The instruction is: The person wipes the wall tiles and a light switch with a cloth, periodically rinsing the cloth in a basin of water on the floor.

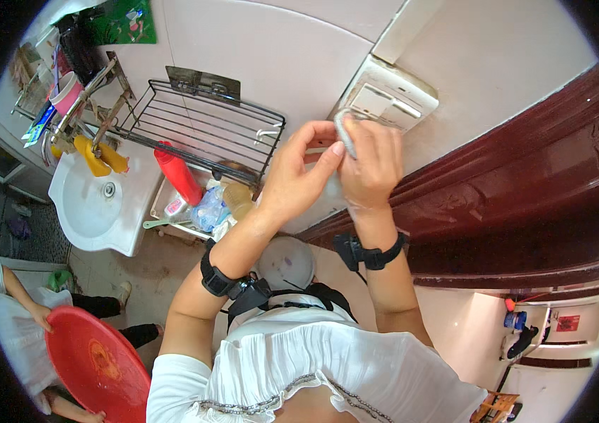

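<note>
Both my hands are raised close together in front of a white wall switch panel (pixel 384 103). A small grey cloth (pixel 344 132) is gripped in my right hand (pixel 372 158), which hides part of it. The thumb and fingertips of my left hand (pixel 299 164) meet at the cloth's near edge; whether they pinch it I cannot tell. A black wire rack (pixel 204 127) is fixed to the wall left of my hands. Below the rack, a red bottle (pixel 178 174) stands on a cluttered shelf, beside a blue plastic bag (pixel 209 210) and a green-handled brush (pixel 157 223).
A white washbasin (pixel 88 206) is at the left, with a yellow cloth (pixel 99 157) hanging above it. At the lower left another person holds a red basin (pixel 93 359). Dark red wooden door panelling (pixel 500 201) spans the right. A round pale container (pixel 286 261) stands on the floor below.
</note>
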The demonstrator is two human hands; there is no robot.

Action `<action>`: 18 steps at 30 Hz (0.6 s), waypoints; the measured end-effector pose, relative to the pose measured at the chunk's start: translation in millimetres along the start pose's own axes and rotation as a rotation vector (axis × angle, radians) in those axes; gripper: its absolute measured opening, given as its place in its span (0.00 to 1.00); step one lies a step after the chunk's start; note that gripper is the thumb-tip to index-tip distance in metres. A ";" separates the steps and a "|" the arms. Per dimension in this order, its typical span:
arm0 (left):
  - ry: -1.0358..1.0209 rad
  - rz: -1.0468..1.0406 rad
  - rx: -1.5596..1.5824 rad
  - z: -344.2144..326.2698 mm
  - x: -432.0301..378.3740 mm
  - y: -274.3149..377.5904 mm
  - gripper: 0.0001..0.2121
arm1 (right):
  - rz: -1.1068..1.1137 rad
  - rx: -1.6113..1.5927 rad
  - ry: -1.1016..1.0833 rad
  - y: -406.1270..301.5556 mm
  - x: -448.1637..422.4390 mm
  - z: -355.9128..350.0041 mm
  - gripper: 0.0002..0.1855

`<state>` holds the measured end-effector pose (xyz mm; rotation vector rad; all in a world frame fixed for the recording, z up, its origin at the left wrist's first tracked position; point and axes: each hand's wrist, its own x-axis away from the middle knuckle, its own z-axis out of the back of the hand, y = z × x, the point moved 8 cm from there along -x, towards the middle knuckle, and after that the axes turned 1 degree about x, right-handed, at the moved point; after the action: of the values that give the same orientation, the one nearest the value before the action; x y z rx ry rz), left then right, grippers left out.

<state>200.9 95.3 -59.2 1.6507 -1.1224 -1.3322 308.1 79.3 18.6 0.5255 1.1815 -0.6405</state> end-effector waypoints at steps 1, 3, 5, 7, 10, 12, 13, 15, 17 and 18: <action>0.003 -0.006 -0.020 -2.4 0.1 1.1 0.15 | -0.012 -0.062 -0.018 0.4 -1.1 -1.6 0.16; -0.035 0.081 -0.006 -5.3 3.0 -14.4 0.25 | -0.075 -0.171 -0.028 11.8 4.6 2.5 0.15; -0.024 0.130 -0.083 -4.1 8.4 -24.1 0.29 | -0.237 -0.330 -0.046 31.6 16.7 4.9 0.13; -0.049 0.170 0.012 -9.7 15.6 -35.4 0.35 | -0.503 -0.540 -0.092 57.1 40.8 5.2 0.11; -0.059 0.263 0.184 -28.4 33.3 -45.0 0.41 | -0.922 -1.105 -0.282 79.8 67.2 -9.0 0.13; 0.039 0.212 0.154 -43.3 41.3 -41.1 0.41 | -1.025 -1.406 -0.420 82.4 79.8 -15.4 0.17; 0.085 0.185 0.129 -52.5 43.7 -35.3 0.41 | -1.052 -1.497 -0.453 84.4 83.0 -15.8 0.17; 0.303 0.146 0.134 -62.2 56.2 -33.9 0.32 | -1.111 -1.680 -0.533 85.8 91.9 -15.8 0.17; 0.450 0.116 0.139 -66.6 69.7 -34.1 0.26 | -1.089 -1.757 -0.632 86.6 97.2 -12.3 0.16; 0.529 0.074 0.136 -70.0 77.8 -31.5 0.20 | -1.075 -1.793 -0.699 87.1 101.4 -9.7 0.15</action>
<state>281.8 34.8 -101.0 1.8897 -0.9516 -0.7161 387.2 129.7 -77.1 -1.7942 0.8303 -0.3198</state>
